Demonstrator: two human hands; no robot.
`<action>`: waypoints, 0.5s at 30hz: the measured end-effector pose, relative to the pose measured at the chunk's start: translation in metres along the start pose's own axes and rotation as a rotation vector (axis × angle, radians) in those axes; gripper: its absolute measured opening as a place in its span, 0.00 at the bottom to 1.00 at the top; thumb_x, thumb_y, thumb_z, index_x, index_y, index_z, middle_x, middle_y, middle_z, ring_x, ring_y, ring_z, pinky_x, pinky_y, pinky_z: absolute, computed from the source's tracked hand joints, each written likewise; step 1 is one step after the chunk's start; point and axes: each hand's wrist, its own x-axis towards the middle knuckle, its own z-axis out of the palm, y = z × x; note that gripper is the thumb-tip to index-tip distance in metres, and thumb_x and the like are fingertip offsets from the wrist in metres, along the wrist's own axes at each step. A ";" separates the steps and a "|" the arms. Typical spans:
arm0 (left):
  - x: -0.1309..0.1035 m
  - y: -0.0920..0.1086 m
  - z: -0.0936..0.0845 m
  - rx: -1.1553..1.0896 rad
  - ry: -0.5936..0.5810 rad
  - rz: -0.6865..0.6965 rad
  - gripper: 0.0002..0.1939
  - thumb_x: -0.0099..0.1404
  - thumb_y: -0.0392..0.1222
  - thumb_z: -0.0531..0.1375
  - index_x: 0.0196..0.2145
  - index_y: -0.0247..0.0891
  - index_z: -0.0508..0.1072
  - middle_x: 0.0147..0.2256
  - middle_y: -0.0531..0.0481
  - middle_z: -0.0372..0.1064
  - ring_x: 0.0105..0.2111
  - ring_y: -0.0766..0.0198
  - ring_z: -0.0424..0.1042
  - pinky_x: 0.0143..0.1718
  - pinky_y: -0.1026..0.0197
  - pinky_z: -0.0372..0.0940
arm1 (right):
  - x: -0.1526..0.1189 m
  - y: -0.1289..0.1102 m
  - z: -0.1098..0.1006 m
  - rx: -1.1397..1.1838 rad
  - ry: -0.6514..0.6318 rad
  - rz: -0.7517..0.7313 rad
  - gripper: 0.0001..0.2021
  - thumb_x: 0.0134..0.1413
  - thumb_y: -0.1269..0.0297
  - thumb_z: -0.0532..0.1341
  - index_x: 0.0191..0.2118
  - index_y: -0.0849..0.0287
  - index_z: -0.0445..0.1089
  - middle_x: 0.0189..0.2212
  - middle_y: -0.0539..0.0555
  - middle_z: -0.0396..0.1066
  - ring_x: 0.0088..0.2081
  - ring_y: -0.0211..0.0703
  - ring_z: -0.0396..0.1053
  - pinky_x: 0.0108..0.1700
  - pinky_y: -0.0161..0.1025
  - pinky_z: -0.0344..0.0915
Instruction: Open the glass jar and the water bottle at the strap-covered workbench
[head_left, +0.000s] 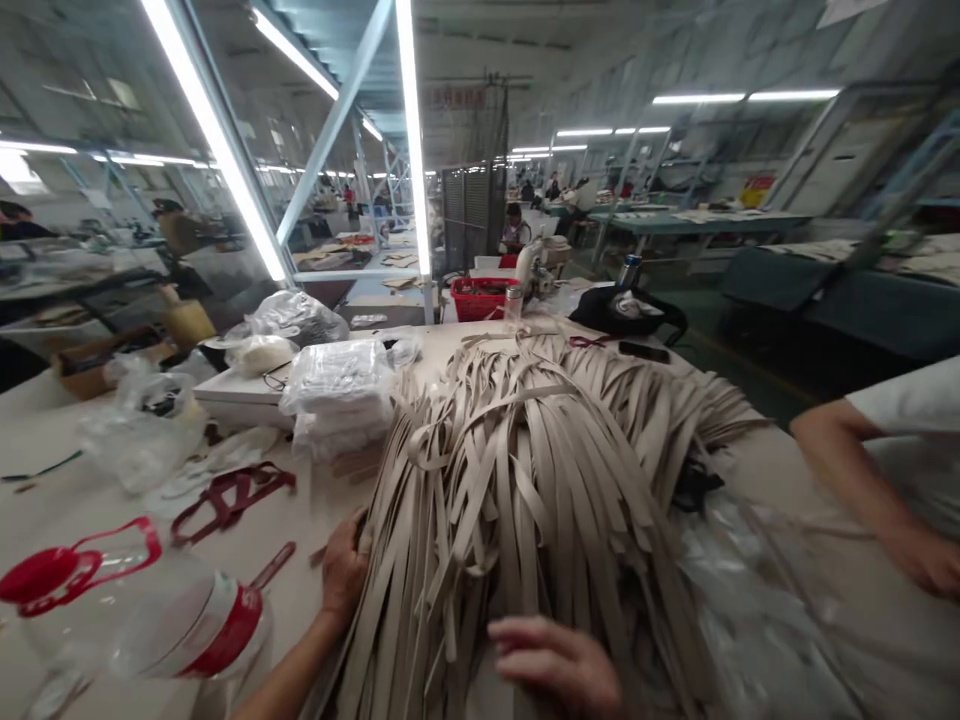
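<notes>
A big heap of long beige straps fans out over the table in front of me. At its left edge, my left hand is closed on some of the straps, its fingertips partly hidden among them. My right hand, somewhat blurred, hovers over the near ends of the heap. Its fingers are stretched out, and nothing shows in them. Left of my left hand lie a dark red strap piece and a large clear bottle with a red cap and handle.
Plastic-wrapped white packs and crumpled plastic bags lie on the left. At the back are a red basket, a black bag and a phone. A co-worker's arm rests on the right, beside clear plastic sheeting.
</notes>
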 end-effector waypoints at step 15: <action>-0.007 0.026 -0.008 0.282 -0.107 -0.079 0.25 0.64 0.36 0.47 0.54 0.37 0.75 0.55 0.42 0.73 0.58 0.53 0.70 0.62 0.46 0.64 | 0.222 0.005 -0.284 -0.804 0.146 -0.191 0.17 0.60 0.53 0.57 0.52 0.49 0.74 0.58 0.55 0.70 0.58 0.58 0.69 0.61 0.58 0.67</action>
